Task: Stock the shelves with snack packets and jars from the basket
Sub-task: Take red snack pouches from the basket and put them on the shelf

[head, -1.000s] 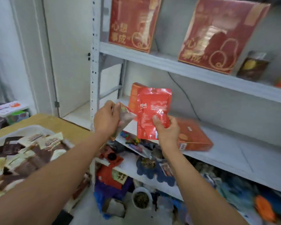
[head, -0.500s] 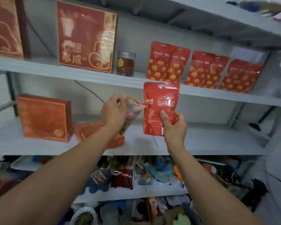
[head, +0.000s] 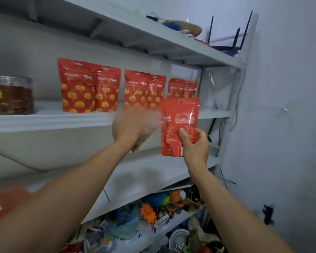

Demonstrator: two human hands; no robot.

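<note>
White walls and grey metal racks fill our view, and we use the middle shelf (head: 44, 121) as our marker. On this shelf stands a row of red packets (head: 91, 88) with yellow spots, leaning in pairs. At the shelf's left end sits a jar (head: 12, 95).

Our right hand (head: 195, 147) holds up one red packet (head: 179, 115) just in front of the shelf's front edge, near its right end. The thumb (head: 183, 134) presses on the packet's face and the fingers curl behind it, so it is pinched low down. It is not on the shelf yet.

Our left hand (head: 128, 128) is by the shelf's front edge too, but it is blurry. A see-through packet (head: 138, 145) pokes out under it. We cannot tell how its fingers lie.

We think some things could go wrong. The red packet is shiny and held near its bottom, so it could flop over or slip out. If we push it in too fast, it could bump the last pair in the row and tip them like dominoes. With both hands busy, we could not catch a falling packet.
</note>
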